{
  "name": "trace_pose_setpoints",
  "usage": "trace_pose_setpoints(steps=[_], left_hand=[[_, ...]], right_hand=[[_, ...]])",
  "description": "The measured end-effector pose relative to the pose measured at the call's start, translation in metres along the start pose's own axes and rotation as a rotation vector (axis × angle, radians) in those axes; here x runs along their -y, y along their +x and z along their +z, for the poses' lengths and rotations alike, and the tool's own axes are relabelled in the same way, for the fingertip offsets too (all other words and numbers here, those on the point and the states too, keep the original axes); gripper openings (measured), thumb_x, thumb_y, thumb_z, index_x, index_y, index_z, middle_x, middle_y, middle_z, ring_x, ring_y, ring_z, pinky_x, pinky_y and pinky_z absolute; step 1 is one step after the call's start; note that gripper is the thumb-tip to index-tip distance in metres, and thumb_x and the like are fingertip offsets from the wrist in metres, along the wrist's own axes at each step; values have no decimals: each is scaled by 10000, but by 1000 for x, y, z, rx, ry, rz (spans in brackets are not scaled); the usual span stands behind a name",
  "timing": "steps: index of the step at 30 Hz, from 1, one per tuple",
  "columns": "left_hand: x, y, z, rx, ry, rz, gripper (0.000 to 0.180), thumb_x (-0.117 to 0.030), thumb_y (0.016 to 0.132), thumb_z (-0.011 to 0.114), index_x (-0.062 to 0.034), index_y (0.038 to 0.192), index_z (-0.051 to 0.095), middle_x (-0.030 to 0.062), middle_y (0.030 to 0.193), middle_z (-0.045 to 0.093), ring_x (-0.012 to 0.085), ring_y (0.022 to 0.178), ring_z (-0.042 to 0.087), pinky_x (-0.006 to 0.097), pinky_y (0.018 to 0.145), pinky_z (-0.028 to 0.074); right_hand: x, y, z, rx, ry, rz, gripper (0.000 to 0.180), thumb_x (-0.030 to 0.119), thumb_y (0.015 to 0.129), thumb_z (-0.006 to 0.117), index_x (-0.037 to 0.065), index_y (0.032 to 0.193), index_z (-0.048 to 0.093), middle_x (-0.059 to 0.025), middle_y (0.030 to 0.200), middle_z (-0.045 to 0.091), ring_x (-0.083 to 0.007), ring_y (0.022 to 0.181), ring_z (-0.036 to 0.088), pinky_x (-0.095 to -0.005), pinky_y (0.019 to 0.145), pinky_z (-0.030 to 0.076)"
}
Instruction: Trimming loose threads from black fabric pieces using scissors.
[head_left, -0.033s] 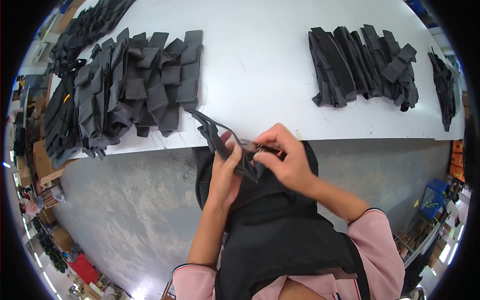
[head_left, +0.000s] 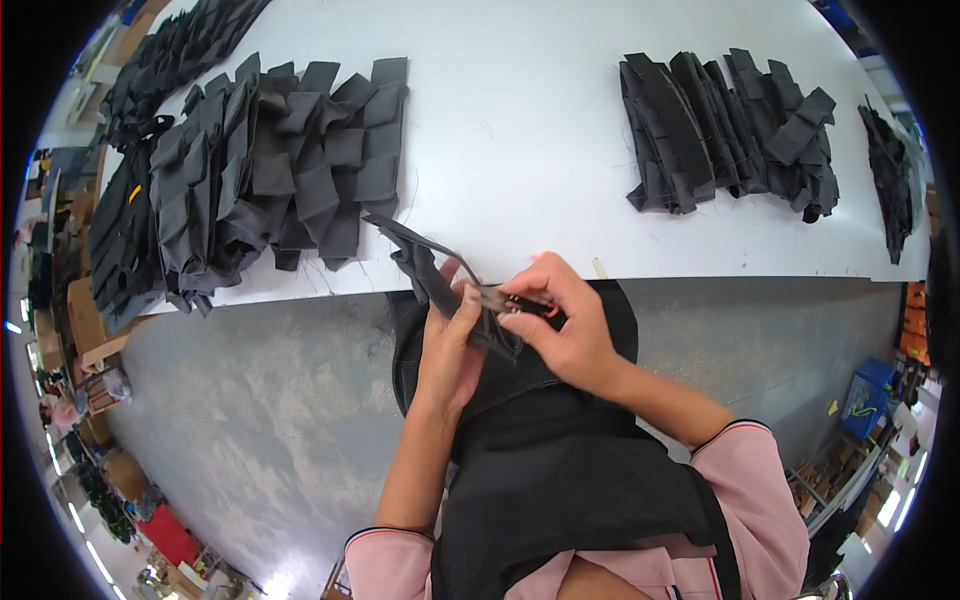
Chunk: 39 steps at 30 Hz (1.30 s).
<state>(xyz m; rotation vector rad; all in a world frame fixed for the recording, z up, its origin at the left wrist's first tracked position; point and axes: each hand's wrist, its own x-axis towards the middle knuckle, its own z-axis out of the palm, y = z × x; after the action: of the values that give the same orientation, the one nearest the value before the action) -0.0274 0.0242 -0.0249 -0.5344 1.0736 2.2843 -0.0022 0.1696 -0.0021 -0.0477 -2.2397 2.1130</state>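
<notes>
My left hand [head_left: 452,350] is closed on a dark grey sewn fabric piece [head_left: 428,278], its thumb pressing the cloth from the front. The piece hangs in folds over my lap at the table's near edge. In my closed right hand [head_left: 578,330] is a pair of thread snips [head_left: 532,304] with a dark handle and short metal blades. The blades point left and meet the fabric beside my left thumb. Exactly what lies between the blades is too small to make out.
On the white table [head_left: 510,130], a large heap of dark grey fabric pieces [head_left: 280,170] lies to the left. A smaller stack [head_left: 720,135] lies to the right, with another dark bundle [head_left: 888,180] beyond it. Loose threads are scattered about. A blue crate [head_left: 868,395] stands on the floor at right.
My right hand has shifted slightly left, bringing the snips' blades closer to my left thumb. The fabric piece has tilted a little; my left hand keeps its hold.
</notes>
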Motion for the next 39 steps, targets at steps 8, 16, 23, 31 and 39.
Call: trace_pose_setpoints(steps=[8,16,23,31,39], left_hand=[[-4,0,0,125,-126,95,517,-397,893,540,14,1200,481,126,1132,560,288,1158,516,506,971,460],[-5,2,-3,232,-268,80,493,-336,963,418,33,1287,375,178,1253,478,325,1225,459,487,1023,417],[-5,-1,-3,242,-287,59,471,-313,955,450,46,1257,406,173,1226,510,331,1211,472,471,1021,420],[-5,-1,-8,263,-271,77,487,-311,960,436,54,1281,388,189,1246,502,343,1215,466,480,1016,427],[-4,-1,-5,221,-289,93,487,-303,956,456,57,1279,395,271,1262,480,377,1192,481,485,990,446]], right_hand=[[-10,-33,6,-12,-23,100,225,2,757,684,19,955,579,-51,872,520,-121,715,563,-229,587,448],[3,-38,-4,-24,-360,-85,279,-19,673,720,40,917,598,-70,783,519,-182,609,548,-274,529,454],[5,-34,-1,29,-388,-182,290,-11,637,726,57,893,608,-66,738,511,-197,587,546,-299,508,429],[5,-38,1,42,-372,-131,279,-21,643,724,58,886,611,-67,735,510,-207,570,548,-319,549,450],[9,-38,-1,24,-350,-90,275,-34,657,724,52,891,608,-70,745,511,-212,575,560,-324,665,503]])
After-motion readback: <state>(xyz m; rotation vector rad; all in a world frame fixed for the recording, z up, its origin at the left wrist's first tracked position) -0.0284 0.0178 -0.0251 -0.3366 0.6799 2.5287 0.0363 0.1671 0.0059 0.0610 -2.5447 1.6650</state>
